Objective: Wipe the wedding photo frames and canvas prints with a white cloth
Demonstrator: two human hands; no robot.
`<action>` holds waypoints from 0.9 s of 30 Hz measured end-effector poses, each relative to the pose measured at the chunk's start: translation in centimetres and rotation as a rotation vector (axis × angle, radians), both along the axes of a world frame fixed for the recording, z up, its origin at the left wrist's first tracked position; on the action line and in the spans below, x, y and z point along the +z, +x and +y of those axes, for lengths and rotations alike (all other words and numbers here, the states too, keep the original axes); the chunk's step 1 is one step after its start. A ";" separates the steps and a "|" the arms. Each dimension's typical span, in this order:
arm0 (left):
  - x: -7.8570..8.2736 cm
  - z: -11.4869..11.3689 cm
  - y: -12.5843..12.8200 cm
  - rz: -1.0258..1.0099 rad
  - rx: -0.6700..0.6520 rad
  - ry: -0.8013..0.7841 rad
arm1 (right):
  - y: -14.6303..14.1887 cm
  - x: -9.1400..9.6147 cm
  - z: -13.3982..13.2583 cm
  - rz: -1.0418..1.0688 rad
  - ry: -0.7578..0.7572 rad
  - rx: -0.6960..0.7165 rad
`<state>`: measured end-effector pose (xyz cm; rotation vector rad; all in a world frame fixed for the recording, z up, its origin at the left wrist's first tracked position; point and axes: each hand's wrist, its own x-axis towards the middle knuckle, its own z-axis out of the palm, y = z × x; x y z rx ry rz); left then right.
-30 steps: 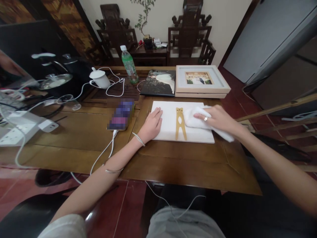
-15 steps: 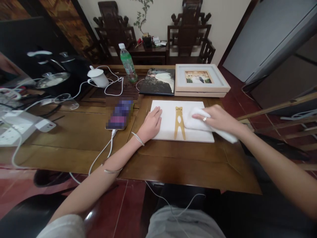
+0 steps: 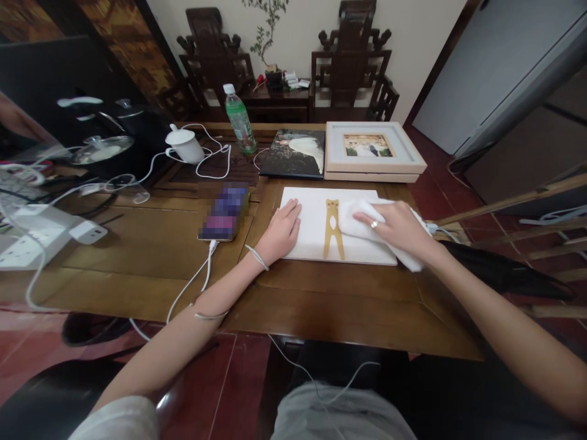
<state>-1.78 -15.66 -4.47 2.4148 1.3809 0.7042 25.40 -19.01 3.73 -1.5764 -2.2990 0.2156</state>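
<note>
A white board (image 3: pixel 312 229) with a tan cat-shaped figure (image 3: pixel 333 229) on it lies flat on the wooden table (image 3: pixel 151 256). My left hand (image 3: pixel 280 231) rests flat on the board's left edge, fingers stretched out. My right hand (image 3: pixel 398 227) presses a white cloth (image 3: pixel 360 221) onto the board just right of the cat figure, fingers curled over the cloth. The cloth trails under my right wrist to the board's right corner.
A framed photo (image 3: pixel 370 150) and a dark photo print (image 3: pixel 296 154) lie behind the board. A phone (image 3: pixel 224 211) with a white cable, a green bottle (image 3: pixel 240 120), a white cup (image 3: pixel 184 144) and power strips (image 3: pixel 43 235) crowd the left.
My right hand has slid the cloth a little down and toward me across the board. My left hand has stayed where it was.
</note>
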 end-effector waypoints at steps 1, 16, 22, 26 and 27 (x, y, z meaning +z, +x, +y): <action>0.0 0.0 0.0 0.000 0.003 0.000 | 0.1 0.3 -1.6 0.003 -0.019 0.040; 0.2 0.0 0.0 0.016 0.007 0.004 | -0.8 0.2 6.0 0.078 0.004 -0.204; 0.2 0.0 0.0 0.019 0.007 -0.009 | -4.2 -0.2 6.6 0.149 0.034 -0.027; 0.1 0.1 -0.1 0.003 -0.002 0.003 | -5.5 -0.5 2.4 0.029 -0.022 0.208; 0.0 0.1 -0.1 0.001 -0.006 0.006 | -5.7 -0.5 0.9 -0.006 -0.034 0.239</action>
